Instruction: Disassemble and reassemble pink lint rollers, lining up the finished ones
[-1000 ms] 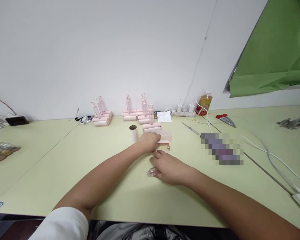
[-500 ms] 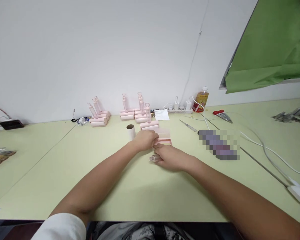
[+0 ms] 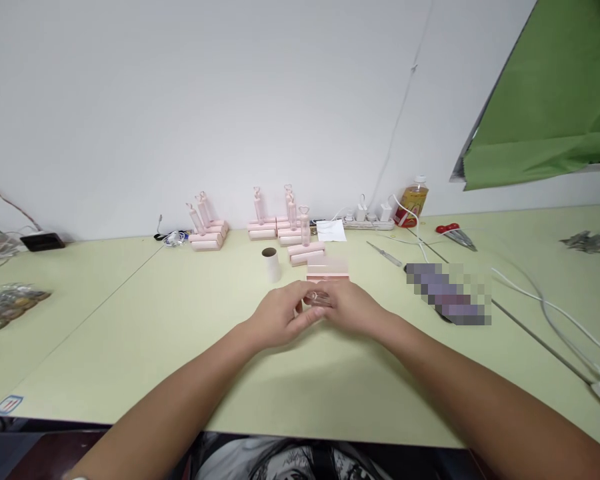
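My right hand (image 3: 355,307) is closed around a clear plastic handle (image 3: 320,298), with the palm covering its right part. From the other side, my left hand (image 3: 283,313) curls its fingers over the handle's left end, and its thumb reaches across toward my right fingers. Just beyond both hands lies an open pink lint roller case (image 3: 329,276) with a translucent lid raised at its back; its front is hidden by my hands. A white paper roll (image 3: 273,268) with a brown core stands upright to the left of the case.
Several pink lint rollers (image 3: 306,251) with upright handles stand along the wall. A power strip (image 3: 365,224), white paper (image 3: 331,231) and drink bottle (image 3: 411,203) are at the back. Rightward lie a screwdriver (image 3: 386,254), red-handled pliers (image 3: 456,235), a blurred-out object (image 3: 445,293) and cables.
My left hand has left the pink case and come back toward me to the handle's end. The handle has risen slightly in my right hand. The view has turned a little left.
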Available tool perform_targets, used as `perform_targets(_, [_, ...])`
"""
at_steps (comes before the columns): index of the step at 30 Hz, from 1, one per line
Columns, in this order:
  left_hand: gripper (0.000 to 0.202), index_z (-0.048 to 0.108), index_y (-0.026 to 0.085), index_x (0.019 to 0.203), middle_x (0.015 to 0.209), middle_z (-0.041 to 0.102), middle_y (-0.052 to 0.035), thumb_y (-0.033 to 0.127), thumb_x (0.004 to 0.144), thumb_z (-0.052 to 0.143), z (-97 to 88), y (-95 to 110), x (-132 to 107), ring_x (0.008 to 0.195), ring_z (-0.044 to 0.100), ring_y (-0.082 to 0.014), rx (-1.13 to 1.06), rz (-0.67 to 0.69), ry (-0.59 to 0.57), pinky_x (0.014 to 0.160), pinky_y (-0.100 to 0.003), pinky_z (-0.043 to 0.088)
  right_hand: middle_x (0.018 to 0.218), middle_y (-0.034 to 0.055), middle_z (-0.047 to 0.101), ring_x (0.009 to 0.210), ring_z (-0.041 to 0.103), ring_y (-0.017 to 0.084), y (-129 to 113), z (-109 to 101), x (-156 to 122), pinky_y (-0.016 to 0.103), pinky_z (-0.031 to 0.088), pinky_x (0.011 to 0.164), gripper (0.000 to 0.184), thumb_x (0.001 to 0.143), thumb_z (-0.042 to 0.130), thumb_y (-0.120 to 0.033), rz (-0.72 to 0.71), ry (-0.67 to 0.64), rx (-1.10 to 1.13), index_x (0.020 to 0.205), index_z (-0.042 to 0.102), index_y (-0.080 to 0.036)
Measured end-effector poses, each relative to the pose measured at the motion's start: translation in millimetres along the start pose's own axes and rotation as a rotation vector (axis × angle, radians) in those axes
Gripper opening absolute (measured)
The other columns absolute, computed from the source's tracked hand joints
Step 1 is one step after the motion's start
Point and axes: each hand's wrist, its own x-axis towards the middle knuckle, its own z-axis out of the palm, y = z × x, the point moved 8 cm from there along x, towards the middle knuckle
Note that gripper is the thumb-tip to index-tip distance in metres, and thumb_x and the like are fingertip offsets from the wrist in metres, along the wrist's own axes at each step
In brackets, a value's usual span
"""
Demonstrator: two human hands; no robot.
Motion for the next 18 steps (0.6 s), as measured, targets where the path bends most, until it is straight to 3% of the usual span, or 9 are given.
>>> perform_targets(2, [0.032, 0.055, 0.025, 0.120, 0.105, 0.067, -0.0032, 0.035, 0.090, 0.048, 3.0, -3, -1, 0.080, 0.060, -0.0145, -0.015, -0.024, -0.028, 0.071, -0.026, 0.046, 0.087, 0.0040, 0.066, 0.077, 0.058, 0.018, -7, 2, -2, 0.026, 0.037, 0.063, 0.017, 0.088, 0.052, -0.029, -0.057, -0.019, 0.122, 0.098, 0.062, -0.020])
perform_targets(5, [0.026, 0.056, 0.023, 0.111, 0.086, 0.065, -0.0010, 0.034, 0.090, 0.047, -1.2, -20, 1, 0.072, 0.057, -0.0133, -0.094, -0.105, -0.020, 0.066, -0.025, 0.044, 0.072, -0.0004, 0.059, 0.064, 0.051, 0.014, -3, 6, -3, 0.024, 0.034, 0.056, 0.019, 0.088, 0.052, -0.036, -0.034, -0.067, 0.213, 0.086, 0.059, -0.019])
perform_targets(10, [0.025, 0.055, 0.020, 0.101, 0.073, 0.056, 0.0022, 0.040, 0.087, 0.052, -37.5, -47, -1, 0.063, 0.050, -0.0107, -0.192, -0.212, 0.085, 0.059, -0.023, 0.041, 0.068, -0.0041, 0.050, 0.048, 0.045, 0.009, 15, 10, 1, 0.022, 0.037, 0.045, 0.030, 0.085, 0.054, -0.049, 0.101, -0.176, 0.548, 0.082, 0.054, -0.019])
perform_targets(12, [0.026, 0.057, 0.020, 0.095, 0.070, 0.054, 0.0024, 0.043, 0.086, 0.053, -46.4, -53, -4, 0.060, 0.048, -0.0104, -0.202, -0.262, 0.065, 0.055, -0.023, 0.039, 0.063, -0.0050, 0.048, 0.043, 0.044, 0.008, 20, 10, 3, 0.022, 0.038, 0.041, 0.037, 0.085, 0.052, -0.055, 0.142, -0.188, 0.692, 0.076, 0.051, -0.019])
perform_targets(15, [0.029, 0.059, 0.019, 0.086, 0.072, 0.058, 0.0008, 0.047, 0.086, 0.052, -44.2, -48, -6, 0.064, 0.052, -0.0124, -0.125, -0.257, 0.006, 0.057, -0.024, 0.040, 0.053, -0.0070, 0.041, 0.038, 0.042, 0.007, 26, 11, 4, 0.021, 0.036, 0.037, 0.047, 0.083, 0.053, -0.061, 0.193, -0.153, 0.768, 0.064, 0.044, -0.019])
perform_targets(18, [0.025, 0.062, 0.020, 0.093, 0.089, 0.067, -0.0028, 0.041, 0.088, 0.051, -23.9, -28, -3, 0.081, 0.060, -0.0176, 0.078, -0.141, -0.034, 0.071, -0.029, 0.044, 0.050, -0.0079, 0.042, 0.034, 0.040, 0.006, 24, 24, 2, 0.020, 0.033, 0.034, 0.048, 0.081, 0.054, -0.064, 0.234, -0.149, 0.807, 0.064, 0.044, -0.019])
